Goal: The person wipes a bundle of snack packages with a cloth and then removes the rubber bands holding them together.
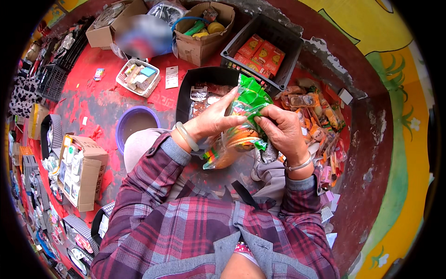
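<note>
Between my hands is a see-through plastic bag with a green printed top (pixel 253 92). A round orange-brown item like a toy burger shows inside its lower part. My left hand (pixel 213 121), with a pale bangle at the wrist, is closed on the left side of the bag, thumb across its front. On the other side my right hand (pixel 284 132) pinches the bag near its green part between thumb and fingers. Just beyond the bag stands a black bin (pixel 183 90) with small packaged things in it, partly hidden by my left hand.
Orange packets (pixel 318 111) lie heaped on the right by the wall. A dark crate (pixel 292 69) of orange-red boxes stands beyond. Leftward are a purple basin (pixel 120 130), a white basket (pixel 121 81) and a cardboard box (pixel 90 172). Another carton (pixel 197 49) stands at the back.
</note>
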{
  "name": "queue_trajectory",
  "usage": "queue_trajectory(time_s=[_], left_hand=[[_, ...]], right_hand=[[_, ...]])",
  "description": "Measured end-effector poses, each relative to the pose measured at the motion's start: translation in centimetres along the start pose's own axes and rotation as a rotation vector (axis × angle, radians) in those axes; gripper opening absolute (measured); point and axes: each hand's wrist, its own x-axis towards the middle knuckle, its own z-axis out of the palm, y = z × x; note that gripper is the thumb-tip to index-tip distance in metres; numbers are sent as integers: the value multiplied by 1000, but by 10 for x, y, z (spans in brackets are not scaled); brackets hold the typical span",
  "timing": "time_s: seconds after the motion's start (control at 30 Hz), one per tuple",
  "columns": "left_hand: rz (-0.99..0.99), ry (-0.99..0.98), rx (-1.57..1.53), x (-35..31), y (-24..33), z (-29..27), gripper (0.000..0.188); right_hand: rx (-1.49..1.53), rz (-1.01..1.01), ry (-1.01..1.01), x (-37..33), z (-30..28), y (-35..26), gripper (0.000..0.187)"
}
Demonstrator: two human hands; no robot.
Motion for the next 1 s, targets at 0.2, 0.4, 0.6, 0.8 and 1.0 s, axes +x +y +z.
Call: queue_trajectory(time_s=[0.2,0.4,0.6,0.8,1.0], left_hand=[[164,-110,150,0,1,2,104],[-25,-92,93,-5,4,8,97],[-34,-98,-150,-1,-15,9,90],[-95,-114,-198,-1,-28,14,82],[-163,-209,-392,-6,-31,21,70]], right_hand=[[-231,-27,27,-2,5,-2,9],[-209,-83,-3,0,1,-4,9],[237,111,115,4,-35,-12,20],[696,146,485,4,-36,-37,26],[568,233,-205,-4,-4,-13,19]])
